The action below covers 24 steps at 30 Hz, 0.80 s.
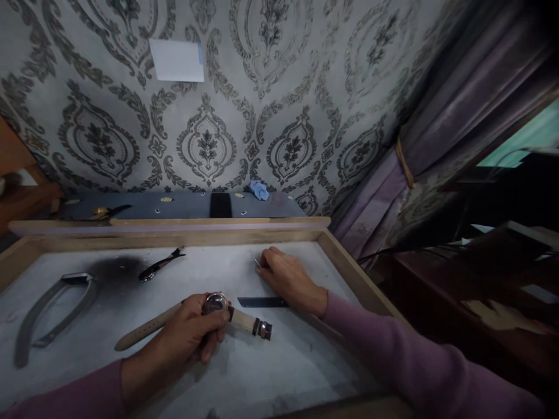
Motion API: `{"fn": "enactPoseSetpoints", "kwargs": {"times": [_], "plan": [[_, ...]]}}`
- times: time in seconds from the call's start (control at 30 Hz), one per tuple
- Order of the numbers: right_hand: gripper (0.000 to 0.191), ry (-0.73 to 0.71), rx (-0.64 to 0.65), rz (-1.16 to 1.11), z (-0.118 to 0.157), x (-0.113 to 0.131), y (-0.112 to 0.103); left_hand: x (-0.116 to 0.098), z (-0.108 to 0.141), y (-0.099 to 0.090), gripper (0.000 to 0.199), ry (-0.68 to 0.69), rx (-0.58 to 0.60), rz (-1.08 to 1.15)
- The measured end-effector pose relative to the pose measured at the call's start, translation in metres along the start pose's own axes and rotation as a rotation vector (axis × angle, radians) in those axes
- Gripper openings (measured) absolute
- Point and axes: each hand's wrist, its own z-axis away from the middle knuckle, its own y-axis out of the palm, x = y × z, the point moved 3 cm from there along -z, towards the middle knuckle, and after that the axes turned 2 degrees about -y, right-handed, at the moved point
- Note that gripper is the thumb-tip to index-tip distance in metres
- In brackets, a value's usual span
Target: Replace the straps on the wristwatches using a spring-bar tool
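My left hand (183, 329) is closed around a wristwatch (216, 302), thumb against the case. The two halves of its pale-lined strap stick out on either side, the buckle end to the right. Farther right and back, my right hand (283, 276) is closed, low over the white tray surface. A thin metal tool (255, 260) pokes out from its fingertips; the rest is hidden in the hand, so its kind is unclear. Just in front of that hand lies a flat dark strip (261, 302), its right end under the wrist.
A watch with a grey band (78, 279) stands on its side at the left. Another watch with a dark strap (159, 266) lies behind my left hand. A wooden rim (196, 237) borders the tray. On the ledge behind are a black phone (220, 205) and a crumpled blue cloth (259, 190).
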Motion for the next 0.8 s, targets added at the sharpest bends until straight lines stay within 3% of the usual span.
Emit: {"fn": "enactPoseSetpoints", "kwargs": {"times": [0.23, 0.4, 0.5, 0.63, 0.8], "plan": [[0.007, -0.052, 0.018, -0.147, 0.008, -0.002, 0.0, -0.001, 0.002, 0.0, 0.04, -0.017, 0.007, -0.002], [0.013, -0.235, 0.106, -0.937, 0.025, 0.006, -0.008, -0.001, 0.0, -0.001, 0.037, 0.016, 0.012, 0.034], [0.029, -0.295, 0.19, -1.195, 0.031, 0.016, -0.01, -0.001, -0.001, 0.001, 0.036, 0.03, 0.03, 0.041], [0.049, -0.358, 0.246, -1.304, 0.035, 0.025, -0.013, -0.002, -0.001, 0.001, 0.035, 0.046, 0.029, 0.06], [0.049, -0.398, 0.291, -1.344, 0.037, 0.026, -0.013, -0.002, -0.002, 0.0, 0.034, 0.043, 0.026, 0.038]]}}
